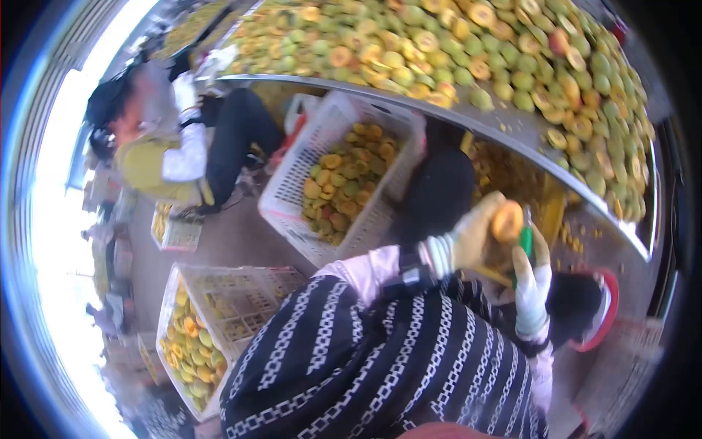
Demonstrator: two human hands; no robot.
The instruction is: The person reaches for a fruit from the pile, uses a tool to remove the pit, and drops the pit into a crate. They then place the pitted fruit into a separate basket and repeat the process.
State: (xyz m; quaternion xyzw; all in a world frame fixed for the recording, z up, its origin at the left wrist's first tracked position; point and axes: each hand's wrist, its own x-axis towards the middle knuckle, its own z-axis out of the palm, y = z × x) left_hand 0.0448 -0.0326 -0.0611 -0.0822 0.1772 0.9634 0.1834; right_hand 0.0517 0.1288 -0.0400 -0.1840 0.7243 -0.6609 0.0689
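Note:
My left hand (474, 235), in a pale glove, grips a halved peach (507, 222) with its orange cut face and dark centre showing. My right hand (532, 285), in a white glove, is closed around a green-handled tool (526, 240). The tool's thin end points up beside the peach half; its exact kind and whether it touches the fruit cannot be made out. Both hands are above my lap, over a yellow bin (553, 212) with brownish scraps inside. Just beyond them is a metal table (504, 130) heaped with halved green-yellow peaches (468, 44).
A white perforated crate (289, 183) holding peach halves stands left of my knee. Nearer me is a second crate (241, 329) with more fruit. A co-worker (164, 150) in white gloves sits at the table's left end, near a small crate (179, 227). Scraps litter the floor.

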